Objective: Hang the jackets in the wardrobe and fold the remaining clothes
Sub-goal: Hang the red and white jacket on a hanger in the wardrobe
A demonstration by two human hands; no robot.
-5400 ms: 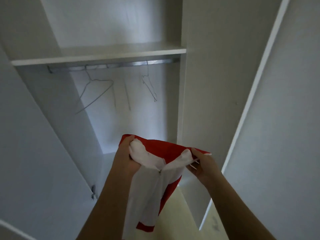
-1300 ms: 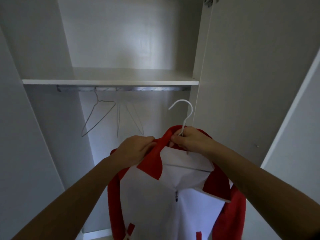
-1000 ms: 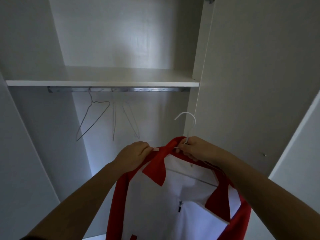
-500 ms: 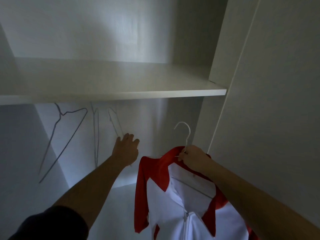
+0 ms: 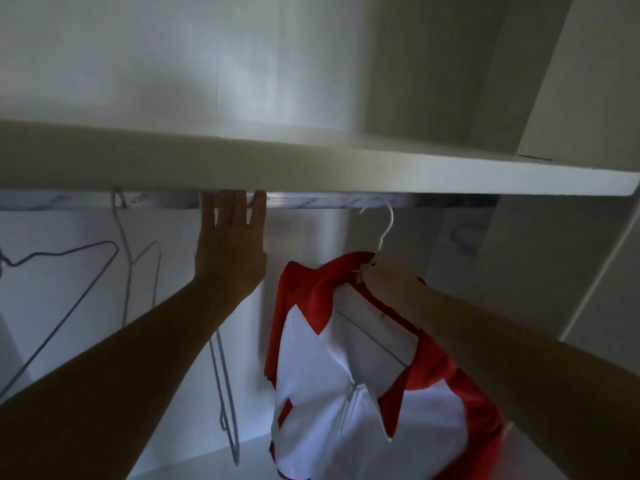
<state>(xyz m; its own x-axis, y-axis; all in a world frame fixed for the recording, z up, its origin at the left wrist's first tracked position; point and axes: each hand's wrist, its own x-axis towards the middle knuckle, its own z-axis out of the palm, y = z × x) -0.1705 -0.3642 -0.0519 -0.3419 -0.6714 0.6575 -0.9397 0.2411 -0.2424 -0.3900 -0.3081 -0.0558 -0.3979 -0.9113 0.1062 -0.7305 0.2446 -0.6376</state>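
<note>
**Jacket held up at the wardrobe rail**

At the far left, thin grey wire hangers (image 5: 74,268) are seen hanging from the rail (image 5: 311,203), and one more wire hanger (image 5: 227,403) is partly hidden behind the left forearm. The rail is fixed just beneath a white shelf (image 5: 346,173) that spans the wardrobe (image 5: 536,258).

The left hand (image 5: 230,247) is raised with the palm turned away and the fingers straight and slightly spread; nothing is held in it. Its fingertips reach the level of the rail, but whether the rail is touched cannot be told.

To the right, a white hanger (image 5: 385,227) is held up with its hook at the height of the rail. Whether the hook has been set over the rail cannot be told. A red and white jacket (image 5: 332,396) is carried on this hanger, its zip partly closed and its collar spread open, and it hangs inside the wardrobe below the rail, to the right of the left hand.

The neck of the white hanger is pinched at the red collar by the right hand (image 5: 386,277), whose fingers are curled round it.
</note>
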